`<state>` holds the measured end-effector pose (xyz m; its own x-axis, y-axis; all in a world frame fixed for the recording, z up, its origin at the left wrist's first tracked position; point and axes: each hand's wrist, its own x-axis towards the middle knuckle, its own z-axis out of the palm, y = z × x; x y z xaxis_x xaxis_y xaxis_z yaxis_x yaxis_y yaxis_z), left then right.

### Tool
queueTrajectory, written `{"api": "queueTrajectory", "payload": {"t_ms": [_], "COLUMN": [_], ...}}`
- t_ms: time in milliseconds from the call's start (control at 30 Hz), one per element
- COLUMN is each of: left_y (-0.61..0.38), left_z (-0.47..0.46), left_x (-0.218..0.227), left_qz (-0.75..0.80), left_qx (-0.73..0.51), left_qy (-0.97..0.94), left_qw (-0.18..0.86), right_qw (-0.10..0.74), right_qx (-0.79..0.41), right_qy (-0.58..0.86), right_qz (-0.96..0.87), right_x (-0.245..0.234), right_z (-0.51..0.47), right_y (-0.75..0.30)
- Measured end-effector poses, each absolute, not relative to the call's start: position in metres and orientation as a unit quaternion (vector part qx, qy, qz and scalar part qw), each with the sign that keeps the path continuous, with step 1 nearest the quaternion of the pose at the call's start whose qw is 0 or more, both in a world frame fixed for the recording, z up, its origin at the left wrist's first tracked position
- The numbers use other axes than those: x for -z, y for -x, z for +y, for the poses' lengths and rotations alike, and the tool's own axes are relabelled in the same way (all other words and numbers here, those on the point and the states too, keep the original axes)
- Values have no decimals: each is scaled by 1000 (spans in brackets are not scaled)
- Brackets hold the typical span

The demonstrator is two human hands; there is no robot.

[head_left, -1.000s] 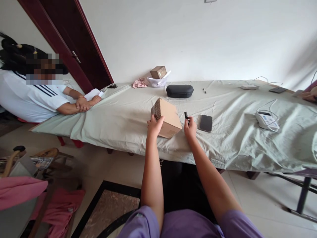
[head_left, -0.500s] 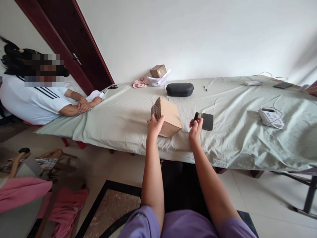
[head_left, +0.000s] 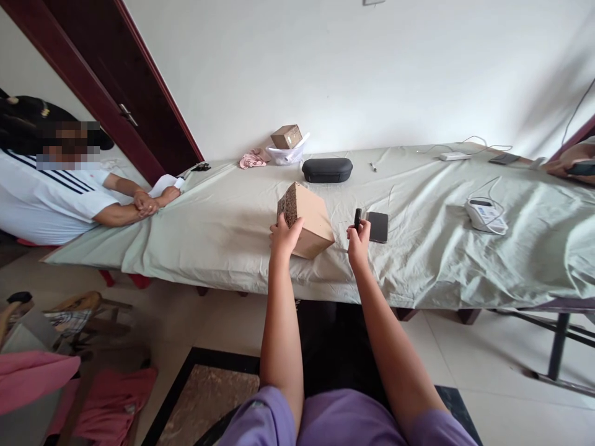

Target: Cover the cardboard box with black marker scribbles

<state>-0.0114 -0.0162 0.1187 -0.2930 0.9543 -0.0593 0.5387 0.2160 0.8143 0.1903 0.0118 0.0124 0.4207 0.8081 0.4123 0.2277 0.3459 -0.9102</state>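
A brown cardboard box [head_left: 307,218] sits tilted on the cloth-covered table [head_left: 223,217], one patterned side facing left. My left hand [head_left: 282,234] grips its near left corner. To the right of the box, my right hand [head_left: 359,238] is closed round a small black stick-shaped object [head_left: 357,218], held upright just above the cloth. A black phone [head_left: 377,226] lies flat right beside that hand.
A black oval case [head_left: 326,169] lies behind the box. At the back stand a white bowl [head_left: 284,155] with a small box [head_left: 286,136] on it, and a pink cloth [head_left: 251,160]. A white device [head_left: 485,215] with cables sits right. A seated person [head_left: 69,186] leans on the left end.
My right hand with the black object swung out toward the phone, then came back slightly toward the box. My left hand has stayed on the box.
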Motion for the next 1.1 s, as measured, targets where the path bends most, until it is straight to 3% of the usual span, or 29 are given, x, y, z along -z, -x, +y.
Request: {"api": "queueTrajectory", "payload": {"t_ms": [400, 733, 1100], "left_y": [9, 9, 7], "left_z": [-19, -18, -22], "left_x": [-124, -122, -128], "left_qz": [728, 724, 726], "left_qx": [-342, -346, -330], "left_qy": [-517, -521, -524], "left_qw": [292, 291, 297], "right_qw": [734, 702, 769], "right_qx": [-308, -462, -426], "right_qy": [435, 415, 374], "right_qz": [-421, -348, -294], "right_x": [-44, -32, -36], "right_z": [5, 9, -2], "right_y": [-198, -206, -234]}}
